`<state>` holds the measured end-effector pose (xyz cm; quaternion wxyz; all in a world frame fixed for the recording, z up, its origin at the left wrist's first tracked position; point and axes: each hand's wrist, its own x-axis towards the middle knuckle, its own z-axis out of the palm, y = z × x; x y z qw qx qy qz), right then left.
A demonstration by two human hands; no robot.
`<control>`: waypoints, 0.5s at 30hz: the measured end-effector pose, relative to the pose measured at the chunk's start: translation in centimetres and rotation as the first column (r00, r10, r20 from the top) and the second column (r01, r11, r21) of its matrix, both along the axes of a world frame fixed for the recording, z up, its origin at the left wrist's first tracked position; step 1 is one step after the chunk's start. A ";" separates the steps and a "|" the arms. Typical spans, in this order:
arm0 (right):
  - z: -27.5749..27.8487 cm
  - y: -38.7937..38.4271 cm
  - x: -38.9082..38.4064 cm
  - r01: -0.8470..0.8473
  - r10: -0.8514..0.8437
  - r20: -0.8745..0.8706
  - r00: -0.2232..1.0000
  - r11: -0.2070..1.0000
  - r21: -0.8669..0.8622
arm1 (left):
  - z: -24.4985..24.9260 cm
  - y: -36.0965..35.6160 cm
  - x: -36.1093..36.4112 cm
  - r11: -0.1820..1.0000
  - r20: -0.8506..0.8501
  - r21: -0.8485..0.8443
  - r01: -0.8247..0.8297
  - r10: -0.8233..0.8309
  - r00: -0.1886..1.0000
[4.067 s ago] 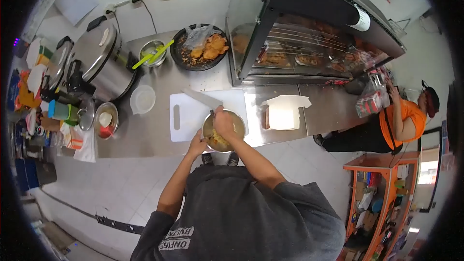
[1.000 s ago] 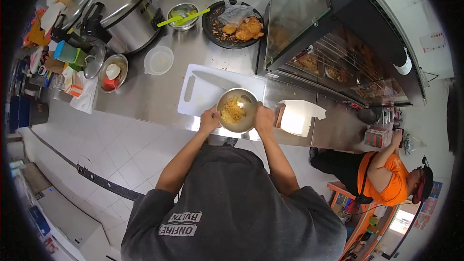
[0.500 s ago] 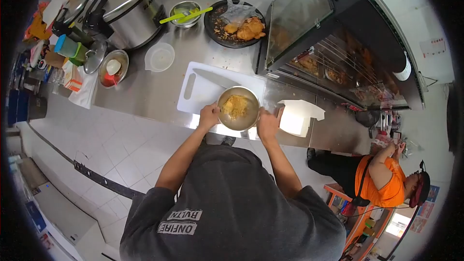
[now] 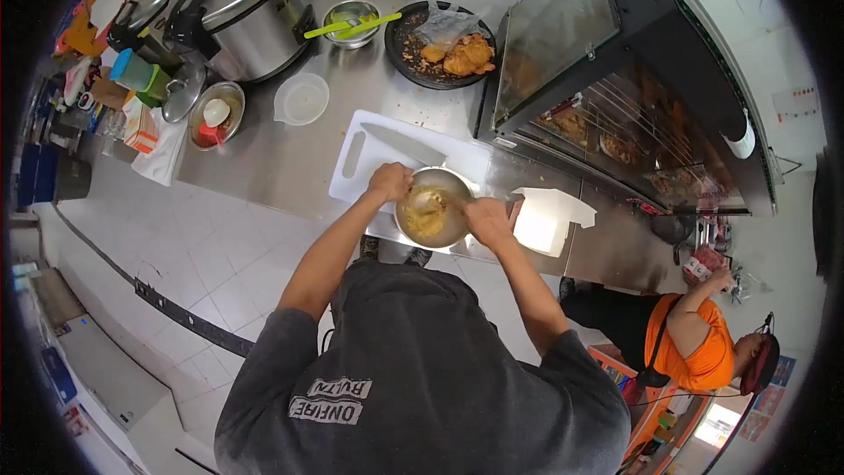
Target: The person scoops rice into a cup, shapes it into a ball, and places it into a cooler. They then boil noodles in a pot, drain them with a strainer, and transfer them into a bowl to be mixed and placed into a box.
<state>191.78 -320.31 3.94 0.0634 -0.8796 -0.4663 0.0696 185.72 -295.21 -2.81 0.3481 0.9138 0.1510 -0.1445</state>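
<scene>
Steel bowl opens upward between left hand and right hand.

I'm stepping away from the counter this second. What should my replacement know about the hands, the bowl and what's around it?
Left hand: closed on the left rim of the metal bowl.
Right hand: at the bowl's right rim; grip hard to tell.
The bowl sits at the near edge of the white cutting board. The knife lies on the board behind it. An open white box stands to the right.
Done: yellow food is in the bowl.
Left: the food has not left the bowl; the knife is untouched.
</scene>
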 end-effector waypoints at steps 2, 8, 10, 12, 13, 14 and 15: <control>2.0 -1.1 -0.9 -0.072 0.072 -0.002 0.997 0.990 -0.124 | 0.2 0.0 -0.5 0.999 0.023 -0.031 -0.033 0.033 0.999; 0.0 -0.5 -1.5 0.315 -0.311 0.085 0.947 0.949 -0.034 | 0.3 -0.9 -3.1 0.980 0.052 -0.108 -0.169 0.175 0.983; -1.9 -0.2 -1.6 0.326 -0.325 0.020 0.945 0.943 -0.070 | -0.4 -1.7 -4.0 0.971 0.020 -0.124 -0.206 0.210 0.978; -2.7 -0.2 -1.8 0.336 -0.343 -0.056 0.938 0.936 -0.108 | -1.6 -2.4 -5.2 0.923 0.144 -0.235 -0.306 0.344 0.928; -2.3 0.0 -1.5 0.398 -0.407 -0.097 0.908 0.912 -0.096 | -1.8 -2.4 -5.7 0.923 0.140 -0.231 -0.308 0.345 0.928; -1.8 0.3 -1.1 0.457 -0.465 -0.136 0.875 0.885 -0.089 | -2.0 -2.6 -6.1 0.906 0.112 -0.273 -0.325 0.365 0.924; -3.5 0.4 -0.2 0.452 -0.460 -0.134 0.878 0.888 -0.090 | -1.9 -2.8 -6.2 0.885 0.086 -0.316 -0.341 0.385 0.919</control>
